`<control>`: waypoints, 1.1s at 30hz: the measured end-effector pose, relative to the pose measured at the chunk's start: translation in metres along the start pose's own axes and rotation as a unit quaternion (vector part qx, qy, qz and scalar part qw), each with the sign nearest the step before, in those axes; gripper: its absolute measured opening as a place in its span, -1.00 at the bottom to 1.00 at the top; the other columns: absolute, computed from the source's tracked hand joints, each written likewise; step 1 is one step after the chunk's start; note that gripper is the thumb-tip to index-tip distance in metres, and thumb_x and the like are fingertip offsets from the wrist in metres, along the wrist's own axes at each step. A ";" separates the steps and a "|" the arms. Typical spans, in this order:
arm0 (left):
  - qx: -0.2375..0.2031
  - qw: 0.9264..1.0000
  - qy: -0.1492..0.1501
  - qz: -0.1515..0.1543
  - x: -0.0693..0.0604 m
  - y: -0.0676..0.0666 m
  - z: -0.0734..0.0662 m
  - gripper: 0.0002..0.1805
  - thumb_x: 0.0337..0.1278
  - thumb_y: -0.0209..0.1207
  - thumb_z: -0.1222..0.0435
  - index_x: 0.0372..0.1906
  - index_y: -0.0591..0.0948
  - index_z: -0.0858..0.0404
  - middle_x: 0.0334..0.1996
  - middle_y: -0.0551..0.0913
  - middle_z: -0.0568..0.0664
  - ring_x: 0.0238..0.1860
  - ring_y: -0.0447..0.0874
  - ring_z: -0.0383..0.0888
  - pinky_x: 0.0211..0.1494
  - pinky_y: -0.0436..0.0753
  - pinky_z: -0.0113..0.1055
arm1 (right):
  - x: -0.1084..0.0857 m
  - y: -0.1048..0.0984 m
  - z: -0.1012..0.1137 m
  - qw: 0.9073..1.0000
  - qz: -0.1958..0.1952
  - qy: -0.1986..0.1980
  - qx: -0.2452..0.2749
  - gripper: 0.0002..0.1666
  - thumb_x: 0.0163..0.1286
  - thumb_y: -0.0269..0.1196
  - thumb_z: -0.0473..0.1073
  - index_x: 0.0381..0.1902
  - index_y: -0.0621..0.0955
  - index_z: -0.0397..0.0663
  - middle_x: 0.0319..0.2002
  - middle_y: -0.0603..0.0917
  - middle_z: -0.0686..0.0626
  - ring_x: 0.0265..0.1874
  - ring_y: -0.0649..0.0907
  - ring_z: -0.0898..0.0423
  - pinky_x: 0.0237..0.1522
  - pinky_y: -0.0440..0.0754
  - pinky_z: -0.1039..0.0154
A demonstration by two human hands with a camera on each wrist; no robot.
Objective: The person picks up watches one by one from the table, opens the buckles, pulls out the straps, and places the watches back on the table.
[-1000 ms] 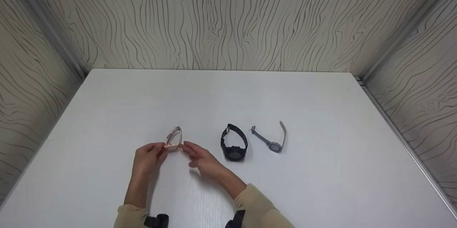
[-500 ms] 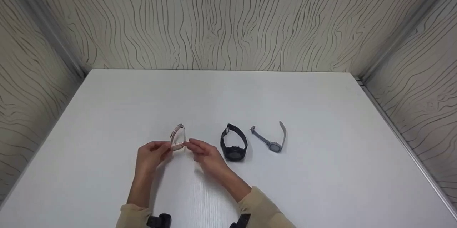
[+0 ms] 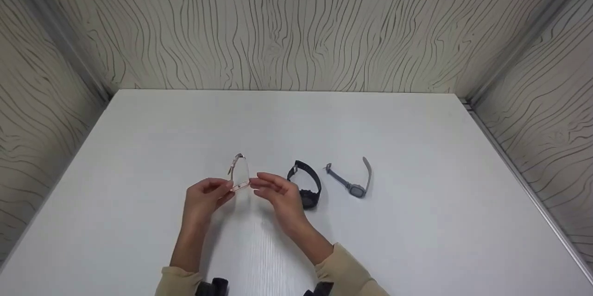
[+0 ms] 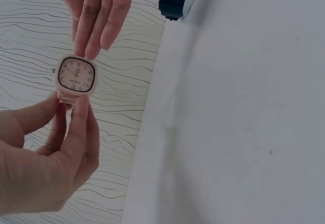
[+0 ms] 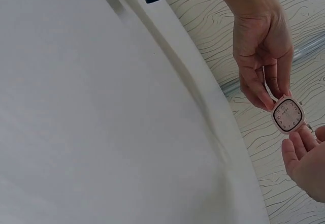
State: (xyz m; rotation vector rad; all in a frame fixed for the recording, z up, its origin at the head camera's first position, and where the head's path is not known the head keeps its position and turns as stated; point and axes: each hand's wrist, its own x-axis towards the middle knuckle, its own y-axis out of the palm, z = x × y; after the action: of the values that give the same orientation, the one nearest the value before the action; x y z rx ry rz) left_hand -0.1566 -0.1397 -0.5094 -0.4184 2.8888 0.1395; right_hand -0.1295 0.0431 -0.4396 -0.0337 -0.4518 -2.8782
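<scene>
A pale pink wristwatch [image 3: 240, 186] with a square face is held up over the white table, its strap forming a loop. My left hand [image 3: 204, 201] pinches the strap beside the case between thumb and fingers. On the opposite side, the straight fingertips of my right hand [image 3: 280, 194] touch the watch. In the left wrist view, the numbered dial [image 4: 76, 74] is toward the camera, with the left hand [image 4: 53, 158] below it. The right wrist view shows the right hand [image 5: 307, 165] with its fingers extended against the strap.
Behind the right hand lies a black watch [image 3: 309, 198], partly hidden, its strap looped. Farther right is a grey watch [image 3: 356, 190] with its strap undone and spread. Wood-patterned panels [image 3: 278, 27] enclose the white table [image 3: 417, 240] at the back and sides.
Both hands have lifted the pink watch and carried it up and to the right. Its face has tilted, and the right hand now covers part of the black watch.
</scene>
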 end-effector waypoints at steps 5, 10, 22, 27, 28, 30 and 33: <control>-0.010 0.999 0.022 0.032 -0.001 0.007 0.003 -0.67 -0.13 0.36 0.27 -0.21 0.59 0.31 -0.24 0.59 0.19 -0.22 0.65 0.01 -0.20 0.62 -0.28 | -0.001 -0.004 0.010 0.999 -0.015 -0.017 -0.026 -0.67 0.22 0.14 -0.45 -0.05 0.49 -0.52 -0.22 0.61 -0.24 -0.21 0.62 0.05 -0.10 0.58 0.17; -0.002 0.995 0.053 0.086 -0.029 0.019 -0.025 -0.64 -0.04 0.31 0.25 -0.13 0.57 0.35 -0.22 0.59 0.17 -0.22 0.64 -0.04 -0.17 0.61 -0.32 | -0.001 -0.011 0.021 0.997 -0.025 -0.015 -0.065 -0.63 0.21 0.22 -0.36 -0.05 0.49 -0.52 -0.31 0.58 -0.11 -0.32 0.60 0.14 -0.17 0.60 0.24; 0.037 0.989 0.040 0.135 -0.081 0.049 -0.085 -0.63 0.06 0.24 0.35 -0.07 0.51 0.51 -0.25 0.57 0.17 -0.25 0.61 -0.07 -0.12 0.60 -0.29 | -0.005 -0.032 0.042 0.995 -0.034 0.027 -0.095 -0.65 0.18 0.28 -0.27 -0.09 0.56 -0.35 -0.35 0.56 -0.07 -0.37 0.58 0.10 -0.22 0.59 0.29; 0.050 0.984 0.047 0.167 -0.084 0.056 -0.085 -0.61 0.07 0.23 0.32 -0.06 0.50 0.50 -0.26 0.57 0.13 -0.23 0.60 -0.09 -0.10 0.59 -0.30 | -0.008 -0.042 0.048 0.995 -0.030 0.032 -0.093 -0.66 0.16 0.28 -0.33 -0.12 0.55 -0.42 -0.33 0.57 -0.08 -0.34 0.58 0.12 -0.21 0.59 0.28; 0.053 0.982 0.049 0.173 -0.085 0.057 -0.085 -0.61 0.06 0.24 0.32 -0.06 0.51 0.50 -0.27 0.57 0.12 -0.23 0.60 -0.09 -0.10 0.59 -0.30 | -0.008 -0.045 0.049 0.995 -0.028 0.032 -0.090 -0.66 0.15 0.28 -0.34 -0.12 0.54 -0.44 -0.31 0.58 -0.09 -0.33 0.58 0.12 -0.20 0.59 0.28; 0.054 0.980 0.051 0.184 -0.085 0.060 -0.085 -0.62 0.06 0.24 0.31 -0.07 0.51 0.49 -0.28 0.57 0.12 -0.24 0.60 -0.09 -0.10 0.59 -0.30 | -0.008 -0.049 0.051 0.996 -0.025 0.032 -0.082 -0.66 0.13 0.28 -0.38 -0.13 0.53 -0.48 -0.28 0.60 -0.12 -0.31 0.59 0.12 -0.19 0.58 0.28; 0.049 0.977 0.056 0.200 -0.085 0.064 -0.084 -0.62 0.05 0.25 0.31 -0.09 0.52 0.50 -0.29 0.57 0.12 -0.25 0.60 -0.09 -0.11 0.60 -0.29 | -0.010 -0.055 0.054 0.996 -0.023 0.033 -0.084 -0.64 0.11 0.29 -0.39 -0.13 0.52 -0.50 -0.25 0.61 -0.19 -0.28 0.61 0.10 -0.17 0.58 0.29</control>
State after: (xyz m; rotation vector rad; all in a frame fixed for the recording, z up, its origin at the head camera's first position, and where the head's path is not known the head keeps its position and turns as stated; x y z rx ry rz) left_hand -0.1126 -0.0663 -0.4046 0.1848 3.0369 0.0371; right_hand -0.1333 0.1125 -0.4054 0.0429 -0.2008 -2.9449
